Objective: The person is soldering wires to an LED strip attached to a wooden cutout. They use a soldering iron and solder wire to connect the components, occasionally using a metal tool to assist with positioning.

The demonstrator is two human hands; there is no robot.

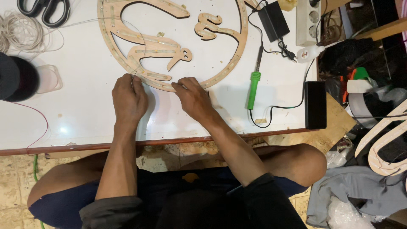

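While both hands rest on the white worktop [85, 106], the left hand [129, 99] pinches a thin wire [136, 63] at the lower rim of one round wooden cutout sign [169, 42], and the right hand [193, 97] presses closed fingers on that rim. Beside them lie one green-handled soldering iron [254, 87], two black boxes, one pair of scissors [44, 10].

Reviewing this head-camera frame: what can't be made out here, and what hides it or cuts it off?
- Fingertips of the left hand and right hand: curled under, so what they pinch at the wooden ring's lower rim is hidden.
- Ring's upper part: cut off by the top edge.
- Scissors and power strip: partly cut off by the top edge.
- Thin wire over the ring: too fine to trace.
- Dark round object: cut off at the left edge.
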